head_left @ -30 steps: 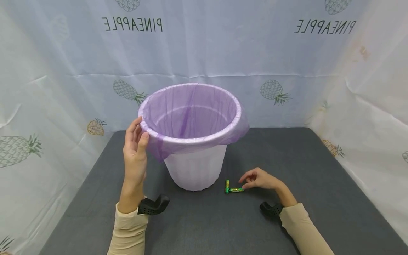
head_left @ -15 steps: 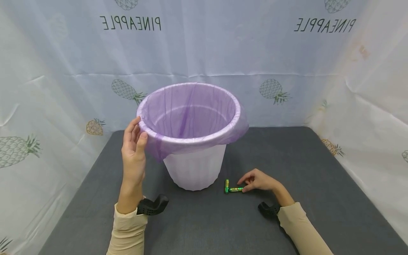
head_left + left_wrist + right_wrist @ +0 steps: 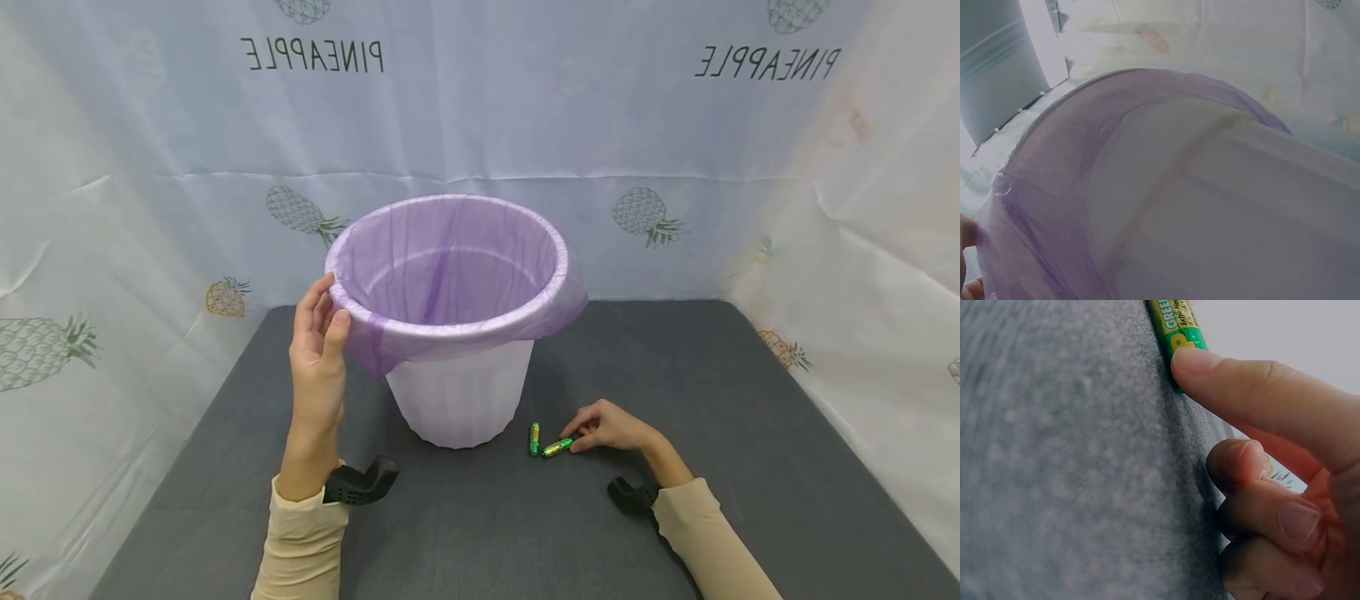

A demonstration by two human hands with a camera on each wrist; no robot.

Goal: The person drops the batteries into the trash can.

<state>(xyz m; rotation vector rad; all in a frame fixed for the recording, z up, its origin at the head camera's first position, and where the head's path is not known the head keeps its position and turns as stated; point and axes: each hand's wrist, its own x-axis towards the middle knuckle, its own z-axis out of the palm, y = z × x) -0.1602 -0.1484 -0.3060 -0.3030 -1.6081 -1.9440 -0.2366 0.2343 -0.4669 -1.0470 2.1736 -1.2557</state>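
Note:
A white trash bin stands on the dark table, lined with a translucent purple garbage bag folded over its rim. My left hand rests against the bin's left rim, fingers loosely bent and thumb at the outside. In the left wrist view, fingertips touch the bag's overhang. Right of the bin's base, my right hand pinches one end of a green-and-gold battery. The right wrist view shows my thumb pressed on that battery; my index fingertip is hidden there. A second battery lies just left of it.
The dark grey table reaches back to a white curtain printed with pineapples. Similar cloth hangs at both sides. A black wrist mount sits at the left wrist, another wrist mount at the right.
My right hand has closed in on the nearer battery. That battery has turned from lying level to slanting, and its left end has come away from the other battery. My left hand stays put.

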